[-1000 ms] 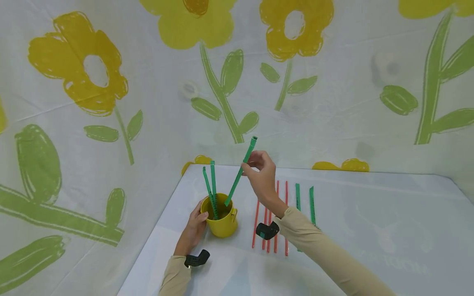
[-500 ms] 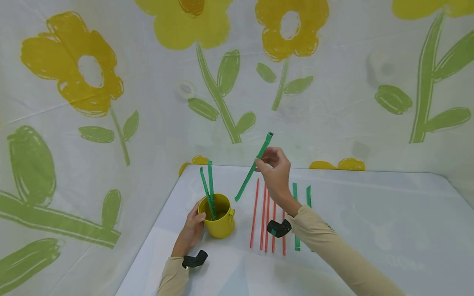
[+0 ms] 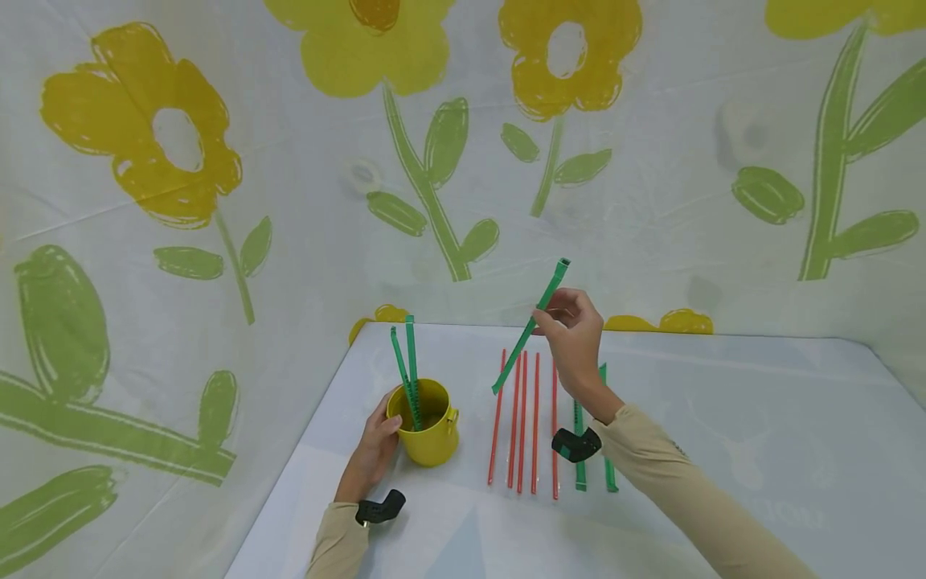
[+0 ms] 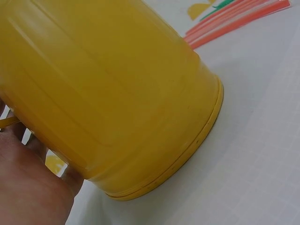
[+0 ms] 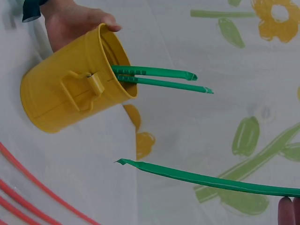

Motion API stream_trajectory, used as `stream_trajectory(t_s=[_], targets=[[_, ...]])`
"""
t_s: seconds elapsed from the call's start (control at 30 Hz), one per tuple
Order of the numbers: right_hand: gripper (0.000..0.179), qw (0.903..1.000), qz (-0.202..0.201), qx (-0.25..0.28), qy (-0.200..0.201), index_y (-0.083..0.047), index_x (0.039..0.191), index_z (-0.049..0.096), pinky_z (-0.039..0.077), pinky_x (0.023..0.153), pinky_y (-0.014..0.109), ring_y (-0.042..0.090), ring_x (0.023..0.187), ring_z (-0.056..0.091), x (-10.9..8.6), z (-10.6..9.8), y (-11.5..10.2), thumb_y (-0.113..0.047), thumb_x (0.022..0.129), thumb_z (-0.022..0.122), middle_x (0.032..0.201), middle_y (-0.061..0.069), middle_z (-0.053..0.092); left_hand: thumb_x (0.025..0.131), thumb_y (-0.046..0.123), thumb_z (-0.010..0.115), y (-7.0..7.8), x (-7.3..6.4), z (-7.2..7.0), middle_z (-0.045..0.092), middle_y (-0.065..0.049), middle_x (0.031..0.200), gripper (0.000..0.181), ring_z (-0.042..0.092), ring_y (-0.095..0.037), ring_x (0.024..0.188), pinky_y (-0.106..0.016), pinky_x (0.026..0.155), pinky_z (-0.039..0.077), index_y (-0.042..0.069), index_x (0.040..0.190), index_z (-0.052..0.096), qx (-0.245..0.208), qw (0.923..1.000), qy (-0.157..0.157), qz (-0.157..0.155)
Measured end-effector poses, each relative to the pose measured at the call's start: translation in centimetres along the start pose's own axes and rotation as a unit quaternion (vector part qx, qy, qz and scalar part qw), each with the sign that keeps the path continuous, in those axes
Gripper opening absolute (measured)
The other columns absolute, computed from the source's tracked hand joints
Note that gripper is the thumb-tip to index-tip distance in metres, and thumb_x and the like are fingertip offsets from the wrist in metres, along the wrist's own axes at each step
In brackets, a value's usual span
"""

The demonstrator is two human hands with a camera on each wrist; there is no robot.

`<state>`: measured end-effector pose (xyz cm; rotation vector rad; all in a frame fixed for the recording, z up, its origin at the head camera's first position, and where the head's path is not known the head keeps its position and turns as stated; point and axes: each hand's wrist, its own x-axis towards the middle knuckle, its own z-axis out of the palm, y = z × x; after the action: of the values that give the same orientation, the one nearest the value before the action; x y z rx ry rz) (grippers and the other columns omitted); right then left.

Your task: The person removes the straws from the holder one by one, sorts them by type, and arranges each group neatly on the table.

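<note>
In the head view, my left hand (image 3: pixel 378 446) holds a yellow metal pail (image 3: pixel 432 446) by its left side, thumb at the rim. The left wrist view shows the pail (image 4: pixel 117 93) large, its base close over the white surface. Two green wrapped straws (image 5: pixel 159 72) stand inside it, leaning out over the rim. Raised to the right of the pail, my right hand (image 3: pixel 575 342) pinches another green wrapped straw (image 3: pixel 515 354) near its middle. That straw slants, lower end toward the pail, and overlaps the red straws in the head view.
Several thin red straws (image 3: pixel 535 426) lie side by side right of the pail. Beyond them lie two more green wrapped straws (image 3: pixel 580 474), partly hidden by my right arm. A flower-printed curtain (image 3: pixel 304 161) hangs behind the white table (image 3: pixel 723 418).
My right hand has moved right with its green wrapped straw, whose lower end was over the pail's mouth and is now away from it. The left hand and pail stay in place.
</note>
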<state>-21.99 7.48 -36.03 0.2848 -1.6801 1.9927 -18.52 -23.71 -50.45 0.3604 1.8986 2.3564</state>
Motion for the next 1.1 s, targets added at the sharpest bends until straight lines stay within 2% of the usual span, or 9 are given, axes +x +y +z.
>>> stream_trajectory(t_s=[0.17, 0.37, 0.6, 1.1], targets=[[0.023, 0.9998, 0.009, -0.012, 0.009, 0.003, 0.106, 0.054, 0.055, 0.067, 0.043, 0.020, 0.078, 0.061, 0.0, -1.0, 0.0, 0.002, 0.085, 0.062, 0.092, 0.012, 0.057, 0.091, 0.015, 0.042, 0.1, 0.0, 0.0, 0.039, -0.005, 0.138, 0.055, 0.038, -0.015, 0.126, -0.019, 0.104, 0.031, 0.006, 0.144, 0.030, 0.004, 1.0000, -0.001, -0.005], [0.023, 0.9994, 0.020, -0.023, 0.016, 0.004, 0.107, 0.053, 0.056, 0.065, 0.037, 0.021, 0.078, 0.060, -0.1, -2.1, 0.3, 0.003, 0.085, 0.061, 0.092, 0.013, 0.057, 0.090, 0.015, 0.043, 0.2, 0.0, 0.1, 0.038, -0.008, 0.139, 0.056, 0.037, -0.018, 0.127, -0.019, 0.104, 0.031, 0.005, 0.144, 0.031, 0.010, 0.9999, 0.001, -0.005], [0.023, 0.9980, 0.039, -0.039, 0.032, 0.002, 0.106, 0.054, 0.056, 0.065, 0.034, 0.019, 0.077, 0.060, -0.1, -3.4, 0.6, 0.001, 0.085, 0.062, 0.091, 0.010, 0.057, 0.091, 0.007, 0.038, 2.2, -0.5, 1.1, 0.041, -0.002, 0.134, 0.055, 0.040, -0.013, 0.122, -0.021, 0.105, 0.031, 0.001, 0.145, 0.027, 0.009, 0.9997, -0.012, -0.021], [0.023, 0.9932, 0.057, -0.080, 0.063, 0.001, 0.107, 0.054, 0.055, 0.061, 0.025, 0.015, 0.075, 0.061, 0.0, -6.6, 1.3, 0.000, 0.085, 0.063, 0.092, 0.009, 0.057, 0.091, 0.006, 0.035, 2.2, -0.5, 1.1, 0.042, 0.000, 0.134, 0.055, 0.039, -0.013, 0.122, -0.025, 0.108, 0.028, 0.000, 0.145, 0.025, 0.001, 0.9996, -0.022, -0.020]])
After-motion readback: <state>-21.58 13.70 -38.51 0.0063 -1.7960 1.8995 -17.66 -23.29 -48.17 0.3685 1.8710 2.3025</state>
